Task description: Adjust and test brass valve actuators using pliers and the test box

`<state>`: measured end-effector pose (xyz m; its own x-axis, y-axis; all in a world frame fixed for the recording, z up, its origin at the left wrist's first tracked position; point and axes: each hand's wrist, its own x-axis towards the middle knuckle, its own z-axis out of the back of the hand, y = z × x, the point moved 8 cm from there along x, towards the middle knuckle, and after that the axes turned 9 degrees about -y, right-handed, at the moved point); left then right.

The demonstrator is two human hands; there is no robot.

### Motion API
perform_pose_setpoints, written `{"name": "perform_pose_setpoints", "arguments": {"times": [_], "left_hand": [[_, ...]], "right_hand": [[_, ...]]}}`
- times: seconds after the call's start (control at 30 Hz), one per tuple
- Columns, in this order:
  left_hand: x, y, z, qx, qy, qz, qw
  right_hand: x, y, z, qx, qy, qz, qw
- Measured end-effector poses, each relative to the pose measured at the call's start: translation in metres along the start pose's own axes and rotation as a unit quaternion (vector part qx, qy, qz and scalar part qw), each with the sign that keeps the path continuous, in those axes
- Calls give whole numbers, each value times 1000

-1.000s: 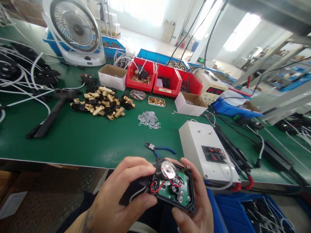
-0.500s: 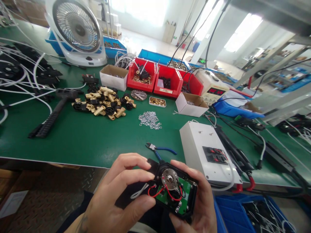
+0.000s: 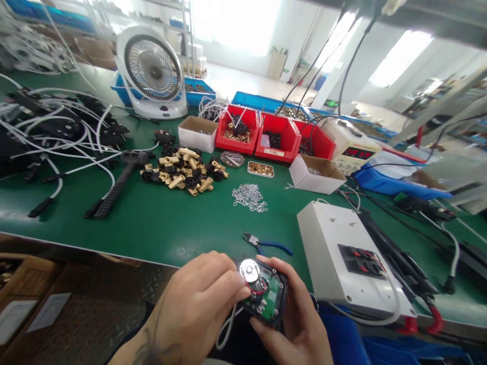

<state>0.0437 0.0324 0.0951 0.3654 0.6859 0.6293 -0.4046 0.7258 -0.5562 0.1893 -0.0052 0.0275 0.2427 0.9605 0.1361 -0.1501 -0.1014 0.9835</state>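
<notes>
A black housing [image 3: 282, 303] holds a green circuit board [image 3: 271, 302], a round silver motor [image 3: 249, 271] and a red wire [image 3: 259, 291]. My right hand [image 3: 299, 314] is closed around its right end, thumb below and fingers along the far side. At the left end, beside the motor and the wire, the fingers of my left hand [image 3: 201, 299] are pressed together; what lies between them is hidden. A white cable [image 3: 227, 329] loops down beneath my left hand. Blue-handled cutting pliers [image 3: 268, 243] lie on the bench just beyond the housing.
On the green bench [image 3: 182, 223] are a black hammer [image 3: 119, 187], brass fittings [image 3: 182, 170], wire clips [image 3: 249, 197] and a grey-white box [image 3: 348, 258] with switches. Red bins [image 3: 277, 137], a power supply [image 3: 350, 149] and a fan [image 3: 154, 76] stand behind. White cables [image 3: 64, 121] tangle at left.
My left hand has turned so its back faces up, and its spread fingers have closed together at the housing's left end. The housing has shifted slightly left; the view has swung left.
</notes>
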Motion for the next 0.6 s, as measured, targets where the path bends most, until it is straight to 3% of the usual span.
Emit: {"name": "perform_pose_setpoints", "arguments": {"times": [0.13,0.3,0.4,0.5,0.6], "left_hand": [[7,35,-12,91,56,30,994],[37,125,9,202,-66,133,968],[51,170,12,228,-69,152,959],[51,187,9,226,-54,164,959],[41,184,7,214,-64,186,957]], "right_hand": [[19,-29,-18,3,-8,-84,996],[39,-40,-27,-65,-27,-82,994],[48,-46,-19,-107,-44,-87,989],[51,-51,-15,-166,-31,-85,982],[50,-49,-17,-233,-16,-47,971]]}}
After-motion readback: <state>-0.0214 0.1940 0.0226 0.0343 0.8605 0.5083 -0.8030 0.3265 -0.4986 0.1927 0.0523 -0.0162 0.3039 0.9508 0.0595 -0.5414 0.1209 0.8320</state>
